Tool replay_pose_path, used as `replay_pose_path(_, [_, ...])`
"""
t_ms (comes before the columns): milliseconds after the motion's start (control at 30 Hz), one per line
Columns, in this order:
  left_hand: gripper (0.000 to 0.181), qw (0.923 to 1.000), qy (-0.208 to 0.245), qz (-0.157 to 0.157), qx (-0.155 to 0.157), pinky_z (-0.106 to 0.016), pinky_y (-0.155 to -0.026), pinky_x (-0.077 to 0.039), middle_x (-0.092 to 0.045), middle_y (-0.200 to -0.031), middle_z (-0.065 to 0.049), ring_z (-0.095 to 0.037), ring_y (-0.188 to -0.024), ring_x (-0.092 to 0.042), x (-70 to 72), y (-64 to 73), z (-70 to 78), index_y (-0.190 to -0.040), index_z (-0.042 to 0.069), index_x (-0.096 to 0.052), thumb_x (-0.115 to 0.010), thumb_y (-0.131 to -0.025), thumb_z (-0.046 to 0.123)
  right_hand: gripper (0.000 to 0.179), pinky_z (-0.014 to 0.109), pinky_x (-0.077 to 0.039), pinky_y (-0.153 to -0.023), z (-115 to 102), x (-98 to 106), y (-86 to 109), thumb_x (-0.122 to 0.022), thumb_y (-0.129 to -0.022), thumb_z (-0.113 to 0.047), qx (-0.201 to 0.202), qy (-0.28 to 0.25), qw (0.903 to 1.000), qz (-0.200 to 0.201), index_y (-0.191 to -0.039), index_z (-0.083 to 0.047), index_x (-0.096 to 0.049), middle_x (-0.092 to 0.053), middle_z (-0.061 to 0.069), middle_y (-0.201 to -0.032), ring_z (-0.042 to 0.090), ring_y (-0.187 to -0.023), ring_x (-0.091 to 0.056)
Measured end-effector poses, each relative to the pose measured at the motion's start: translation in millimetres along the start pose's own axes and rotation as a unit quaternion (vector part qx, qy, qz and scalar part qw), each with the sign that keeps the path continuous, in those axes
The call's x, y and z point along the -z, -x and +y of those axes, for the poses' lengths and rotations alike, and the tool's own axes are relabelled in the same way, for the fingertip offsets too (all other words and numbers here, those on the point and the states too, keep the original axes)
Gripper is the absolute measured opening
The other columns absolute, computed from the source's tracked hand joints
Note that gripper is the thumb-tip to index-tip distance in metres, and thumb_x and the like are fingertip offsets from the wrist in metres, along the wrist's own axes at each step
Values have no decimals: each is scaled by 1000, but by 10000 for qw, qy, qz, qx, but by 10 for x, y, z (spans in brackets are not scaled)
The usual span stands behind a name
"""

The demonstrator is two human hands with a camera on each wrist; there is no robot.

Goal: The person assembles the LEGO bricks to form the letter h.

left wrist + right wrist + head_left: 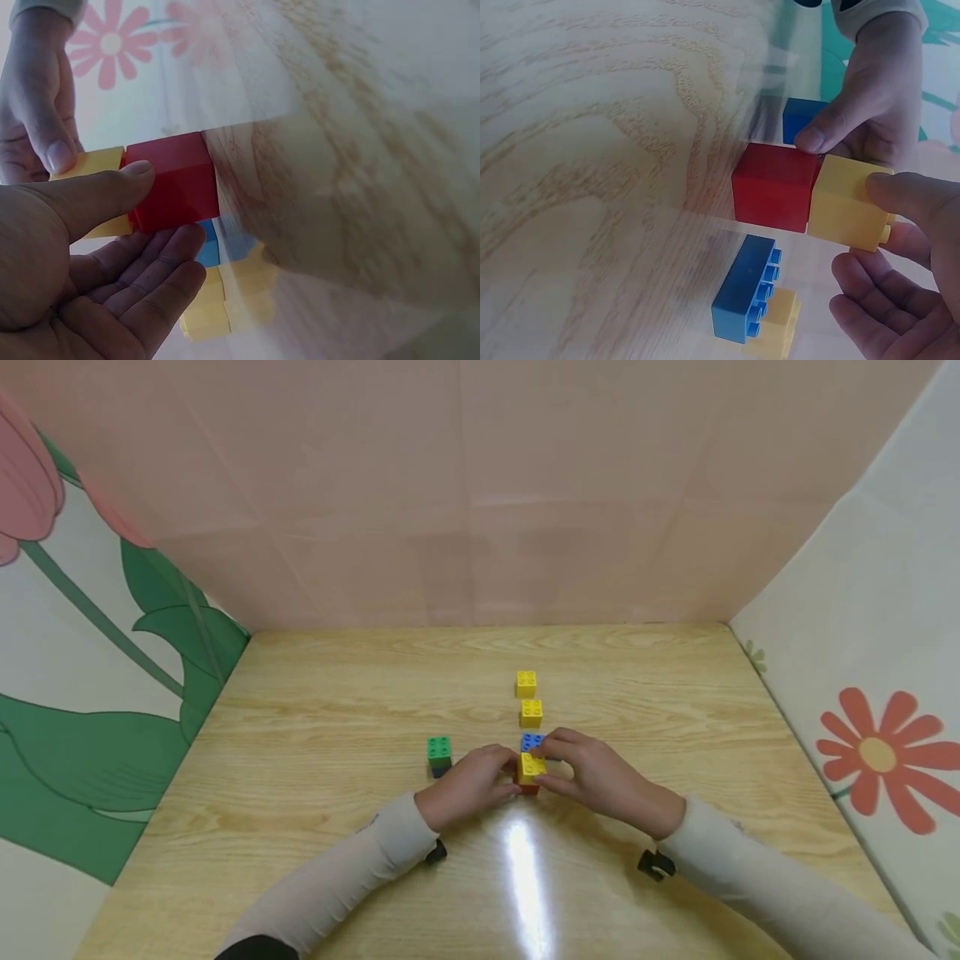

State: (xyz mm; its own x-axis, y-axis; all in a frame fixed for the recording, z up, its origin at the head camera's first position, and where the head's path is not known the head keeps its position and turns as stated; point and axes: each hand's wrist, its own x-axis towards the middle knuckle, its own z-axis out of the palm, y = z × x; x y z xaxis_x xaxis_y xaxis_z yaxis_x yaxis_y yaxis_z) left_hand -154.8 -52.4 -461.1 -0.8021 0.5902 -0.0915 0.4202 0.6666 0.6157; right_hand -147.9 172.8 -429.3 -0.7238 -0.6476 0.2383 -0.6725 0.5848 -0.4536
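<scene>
A yellow toy brick [532, 767] sits on top of a red toy brick [529, 790], and both stand upright on the table. My left hand [472, 787] holds the red brick from the left side; in the left wrist view its thumb lies over the red face [176, 191] near the seam. From the right, my right hand [596, 781] pinches the yellow brick between thumb and fingers, as the right wrist view shows with the yellow face [847, 202]. Just behind the stack is a blue studded brick [532, 741], partly covered by the right hand.
Two separate yellow bricks [531, 713] [526, 683] stand in line farther back. Left of the hands, a green brick [438, 750] sits on a dark blue one [441, 772]. Printed walls border the wooden table [337, 693] at the back and both sides.
</scene>
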Motion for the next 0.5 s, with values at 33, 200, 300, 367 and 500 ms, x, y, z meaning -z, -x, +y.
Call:
replay_pose_path(33, [28, 10000, -6, -5, 6, -21, -84, -50, -64, -109, 4, -8, -100, -60, 4, 2, 5, -116, 11, -65, -70, -92, 24, 29, 29, -56, -76, 1, 0, -1, -77, -85, -27, -1, 21, 10000, -4, -110, -14, -69, -63, -4, -107, 16, -93, -64])
replay_pose_path(200, [25, 10000, -17, -25, 7, -21, -84, -50, -64, -108, 3, -9, -99, -61, 23, 4, 26, -113, 11, -65, -70, -92, 24, 29, 27, -56, -74, -6, 0, -3, -77, -85, -27, 16, 66, 10000, -26, -110, -14, -69, -62, -4, -107, 16, -91, -64])
replay_pose_path(300, [23, 10000, -21, -47, -4, -22, -83, -51, -65, -106, 3, -10, -99, -61, 32, 5, 35, -110, 11, -65, -71, -92, 24, 29, 26, -56, -74, -14, 4, -5, -77, -86, -27, 51, 69, 9999, -52, -110, -14, -69, -62, -4, -107, 16, -91, -64])
replay_pose_path(367, [22, 10000, -28, -47, -10, -22, -83, -51, -65, -106, 3, -10, -98, -61, 36, 6, 39, -110, 12, -65, -70, -92, 24, 29, 26, -56, -74, -21, 9, -9, -77, -86, -26, 59, 75, 9999, -73, -111, -13, -69, -62, -3, -107, 16, -90, -64])
replay_pose_path(500, [22, 10000, -11, -39, -2, -22, -82, -51, -65, -105, 3, -10, -97, -61, 37, 4, 38, -110, 11, -66, -70, -92, 24, 30, 28, -56, -74, -28, 15, -15, -77, -86, -25, 61, 66, 9999, -112, -112, -13, -68, -62, -2, -108, 16, -90, -64])
